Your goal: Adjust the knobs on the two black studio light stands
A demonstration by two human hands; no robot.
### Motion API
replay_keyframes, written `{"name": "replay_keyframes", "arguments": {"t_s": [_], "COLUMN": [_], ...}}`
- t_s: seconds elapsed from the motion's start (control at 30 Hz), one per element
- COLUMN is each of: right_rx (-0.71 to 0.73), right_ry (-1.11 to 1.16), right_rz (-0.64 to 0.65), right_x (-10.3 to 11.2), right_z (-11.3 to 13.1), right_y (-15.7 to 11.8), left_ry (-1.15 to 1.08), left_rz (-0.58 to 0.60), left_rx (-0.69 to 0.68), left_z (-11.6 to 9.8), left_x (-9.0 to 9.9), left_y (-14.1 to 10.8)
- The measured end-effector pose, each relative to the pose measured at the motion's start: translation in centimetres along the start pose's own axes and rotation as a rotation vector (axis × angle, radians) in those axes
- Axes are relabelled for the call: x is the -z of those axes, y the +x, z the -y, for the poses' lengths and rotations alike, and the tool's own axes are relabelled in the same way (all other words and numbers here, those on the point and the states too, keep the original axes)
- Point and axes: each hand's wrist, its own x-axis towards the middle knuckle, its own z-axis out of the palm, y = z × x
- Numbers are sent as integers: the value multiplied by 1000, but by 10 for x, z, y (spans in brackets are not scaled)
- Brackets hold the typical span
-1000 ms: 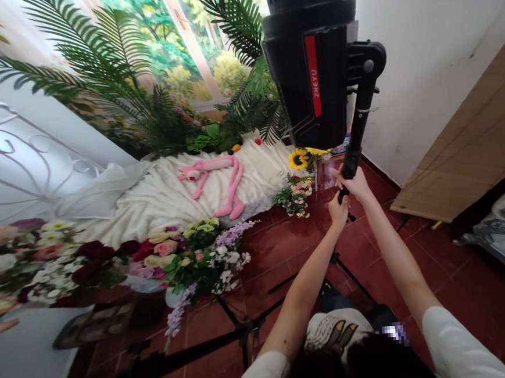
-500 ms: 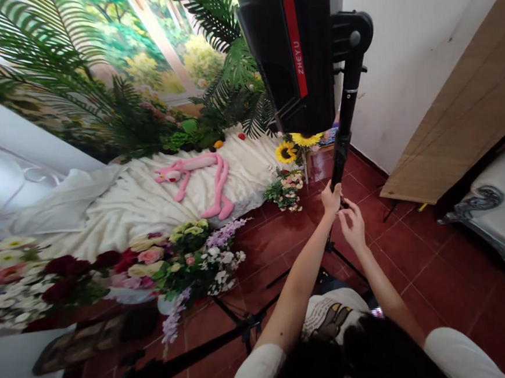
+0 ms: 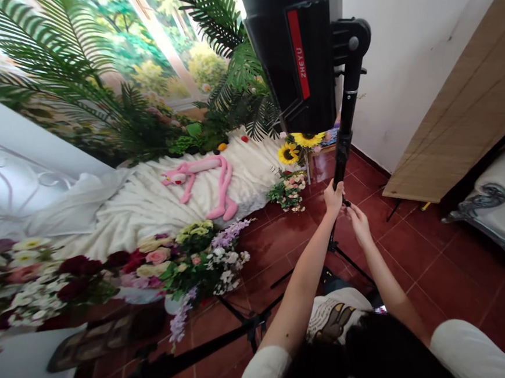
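A black studio light [image 3: 297,63] with a red "ZHEYU" strip is mounted on top of a black light stand [image 3: 342,150]. My left hand [image 3: 334,199] is wrapped round the stand's pole, below the lamp. Just to its right and slightly lower, my right hand [image 3: 360,225] has thumb and fingers pinched at a small black knob [image 3: 346,203] on the stand. How firmly the fingertips hold the knob is hard to see. Below my hands the stand's legs spread over the floor.
A pink plush toy [image 3: 217,183] lies on a cream draped cloth [image 3: 250,166]. Flower arrangements [image 3: 157,260] and palm leaves [image 3: 76,63] surround it. Another black stand [image 3: 204,353] crosses the lower left. A brown panel [image 3: 443,110] and a white sofa [image 3: 504,198] stand at right.
My right hand's fingers have drawn together from a looser, more spread pose at the stand's knob. My left hand keeps its grip on the pole. The view has shifted slightly.
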Motion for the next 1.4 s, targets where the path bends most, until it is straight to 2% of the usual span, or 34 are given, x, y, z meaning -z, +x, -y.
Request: {"name": "replay_keyframes", "arguments": {"t_s": [0.1, 0.3, 0.5, 0.57, 0.63, 0.73, 0.8, 0.87, 0.93, 0.97, 1.07, 1.13, 1.2, 1.4], "right_rx": [-137, -218, -357, -484, -577, -593, -611, -627, -560, -477, -107, 80, 177, 287], "right_ry": [74, 53, 24, 117, 343, 672, 718, 605, 360, 203, -303, -548, -646, -609], "right_rz": [55, 63, 97, 130, 195, 240, 239, 240, 195, 156, 42, 31, 51, 165], "right_x": [1, 1, -1, 0, 2, 3, 2, 2, 4, 5, 10, 13, 16, 20], "right_z": [-1, 9, 21, 24, 26, 27, 26, 24, 21, 19, 18, 20, 22, 15], "right_y": [1, 2, 22, 27, 28, 23, 19, 15, 12, 10, 8, 9, 13, 34], "left_ry": [-8, -25, -11, -1, -4, -27, -34, -28, -20, -24, -56, -73, -69, -42], "left_rz": [-8, 5, -5, -11, -13, -16, -17, -16, -17, -18, -21, -19, -15, 12], "left_rx": [-9, -14, 19, 17, 14, 9, 7, 6, 5, 4, 3, 4, 7, 19], "left_z": [-2, -4, 0, 2, 5, 8, 9, 8, 6, 5, 2, 1, -1, -3], "left_x": [0, 1, 1, 1, 0, -1, -1, -1, -1, -1, -1, -1, -1, 1], "left_y": [0, 0, 0, 0, 1, 2, 2, 2, 1, 1, 0, 0, -1, -1]}}
